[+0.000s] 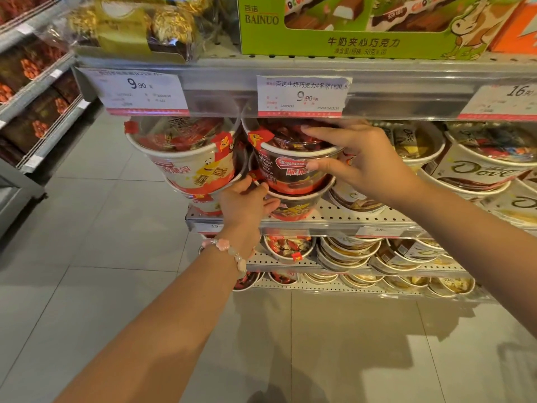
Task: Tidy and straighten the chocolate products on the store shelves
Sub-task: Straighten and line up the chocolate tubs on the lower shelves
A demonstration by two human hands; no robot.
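Head view, one entry. Middle shelf [334, 219]: perforated metal, holding stacked chocolate tubs. Dark tub [293, 167]: red-and-brown wafer tub, clear lid, sitting on a second dark tub [293, 209] below it, close under the price rail [377, 94]. Right hand [357, 158]: fingers spread wide, upper fingers lying over the lid, thumb against the tub's front label; the grip looks meant to turn or steady the top tub so its label faces out. Left hand [247, 200]: fingers curled at the left edge where the two dark tubs meet, apparently bracing the lower one so the stack does not slide; whether it truly pinches the rim cannot be told. Bracelet [229, 251] on the left wrist. White tub [186, 161]: same brand, tilted, just beside the dark stack on the left, resting on another white tub, not yet squared. Dove tubs [476, 170]: to the right, leaning and overlapping. Green box [363, 27]: upper shelf, upright, untouched. Lower shelves: more tubs, nested on their sides.
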